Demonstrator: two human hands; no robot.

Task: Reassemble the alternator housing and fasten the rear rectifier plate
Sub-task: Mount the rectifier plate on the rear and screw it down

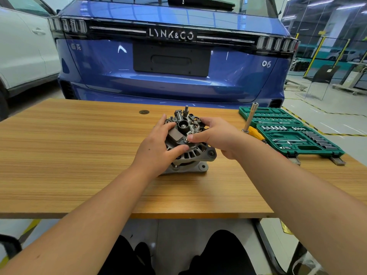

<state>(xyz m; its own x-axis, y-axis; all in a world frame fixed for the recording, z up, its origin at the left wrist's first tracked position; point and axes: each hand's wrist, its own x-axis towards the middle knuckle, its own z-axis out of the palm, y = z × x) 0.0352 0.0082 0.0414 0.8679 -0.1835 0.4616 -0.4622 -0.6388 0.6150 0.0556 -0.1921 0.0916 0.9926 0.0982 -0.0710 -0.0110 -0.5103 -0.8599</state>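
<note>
Alternator (188,147) sits on the counter (79,155), right between both hands, its shaft pointing up and a bit away. The left hand (158,147) curls round its side, thumb on the vented housing, and holds it steady. The right hand (216,135) pinches a small bolt (187,139) at its fingertips, on the near edge of the rectifier plate (186,126). The right hand is nearer the bolt. The nut driver (250,118) stands just past the right hand, by the green socket set (294,135).
</note>
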